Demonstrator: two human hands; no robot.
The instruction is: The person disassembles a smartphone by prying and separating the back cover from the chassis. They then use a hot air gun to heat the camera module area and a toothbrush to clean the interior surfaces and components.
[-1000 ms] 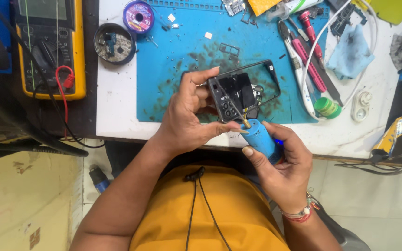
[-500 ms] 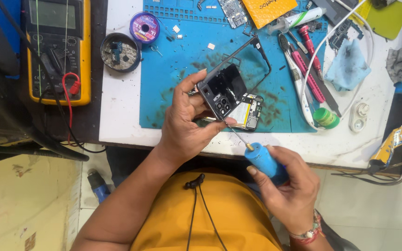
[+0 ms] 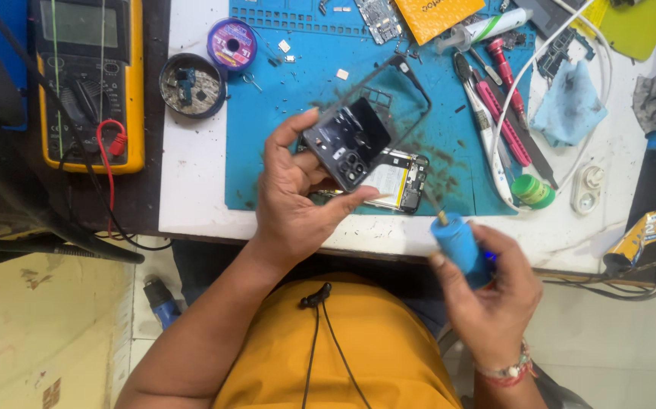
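My left hand [image 3: 294,204] grips a dark phone frame [image 3: 360,132] with its camera cut-outs showing, tilted up above the blue work mat [image 3: 267,113]. Under the frame, on the mat, lies an opened phone body [image 3: 400,178] with a pale battery. My right hand [image 3: 494,291] holds a blue electric screwdriver [image 3: 457,242] near the table's front edge, its thin bit pointing up toward the phone body, apart from it.
A yellow multimeter [image 3: 89,79] with a red lead sits at the left. A round parts tin [image 3: 193,83] and purple solder spool [image 3: 231,44] lie beside the mat. Pink tweezers [image 3: 504,125], a blue cloth [image 3: 570,106], green pot [image 3: 532,191] and white cable crowd the right.
My left hand has lifted the dark frame off the phone body and tilted it up. My right hand has drawn the blue screwdriver away to the right, toward the table edge.
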